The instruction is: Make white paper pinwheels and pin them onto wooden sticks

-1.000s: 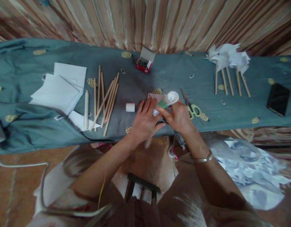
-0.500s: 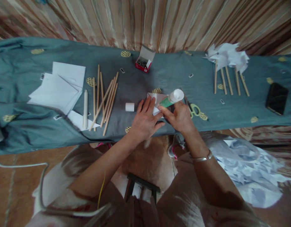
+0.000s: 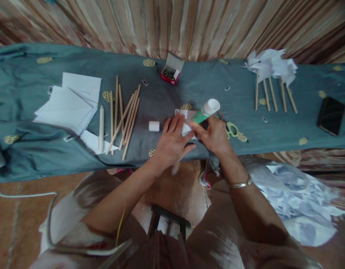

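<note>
My left hand [image 3: 172, 144] lies flat, fingers spread, pressing on a folded white paper piece [image 3: 186, 118] at the front middle of the teal cloth-covered table [image 3: 189, 84]. My right hand [image 3: 213, 135] is closed around a green glue tube [image 3: 204, 112] with a white end, tilted with its nozzle down against the paper. A white cap [image 3: 154, 126] lies just left of my left hand. Green-handled scissors [image 3: 230, 129] lie right of my right hand.
Several wooden sticks [image 3: 124, 116] and a stack of white paper sheets [image 3: 68, 104] lie to the left. A small red box of clips [image 3: 171, 71] sits at the back. Finished paper pinwheels on sticks [image 3: 273, 74] and a black phone [image 3: 330, 116] are at the right.
The glue tube's white end has swung up and to the right as my right hand tilted it; my left hand has stayed flat on the paper.
</note>
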{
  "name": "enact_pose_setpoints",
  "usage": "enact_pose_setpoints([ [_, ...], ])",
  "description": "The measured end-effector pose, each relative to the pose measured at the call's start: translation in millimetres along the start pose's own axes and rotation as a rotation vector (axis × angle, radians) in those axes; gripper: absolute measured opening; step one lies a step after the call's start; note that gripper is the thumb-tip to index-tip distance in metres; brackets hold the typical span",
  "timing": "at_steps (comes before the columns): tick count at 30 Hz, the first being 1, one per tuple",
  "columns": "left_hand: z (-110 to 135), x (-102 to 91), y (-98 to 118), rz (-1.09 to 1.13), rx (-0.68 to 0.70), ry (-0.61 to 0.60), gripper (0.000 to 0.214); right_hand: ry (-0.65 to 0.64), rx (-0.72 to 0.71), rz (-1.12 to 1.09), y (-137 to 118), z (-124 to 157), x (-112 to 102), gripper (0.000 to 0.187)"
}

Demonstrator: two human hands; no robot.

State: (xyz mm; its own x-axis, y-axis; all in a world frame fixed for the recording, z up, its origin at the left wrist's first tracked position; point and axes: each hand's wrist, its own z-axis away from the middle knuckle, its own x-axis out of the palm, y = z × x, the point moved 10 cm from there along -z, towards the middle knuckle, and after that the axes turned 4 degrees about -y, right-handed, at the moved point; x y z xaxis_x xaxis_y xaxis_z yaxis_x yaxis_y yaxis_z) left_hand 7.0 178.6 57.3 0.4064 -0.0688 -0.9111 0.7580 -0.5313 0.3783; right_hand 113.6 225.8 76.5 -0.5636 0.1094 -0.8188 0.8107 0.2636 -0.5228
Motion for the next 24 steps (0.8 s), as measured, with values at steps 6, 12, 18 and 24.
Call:
enact_pose_setpoints([
  [6,0,0.0,0,-0.005,0.001,0.016,0.046,-0.048,0.031,-0.050,0,-6,3,0.044],
  [12,0,-0.4,0,-0.007,-0.002,0.005,0.043,-0.056,0.036,-0.034,-2,-8,4,0.041],
  [18,0,-1.3,1,0.001,0.006,0.020,0.043,-0.049,0.016,-0.039,-4,-9,6,0.045],
  [24,0,-0.4,1,-0.003,-0.001,0.004,0.043,-0.051,-0.001,-0.038,-9,-11,5,0.044],
])
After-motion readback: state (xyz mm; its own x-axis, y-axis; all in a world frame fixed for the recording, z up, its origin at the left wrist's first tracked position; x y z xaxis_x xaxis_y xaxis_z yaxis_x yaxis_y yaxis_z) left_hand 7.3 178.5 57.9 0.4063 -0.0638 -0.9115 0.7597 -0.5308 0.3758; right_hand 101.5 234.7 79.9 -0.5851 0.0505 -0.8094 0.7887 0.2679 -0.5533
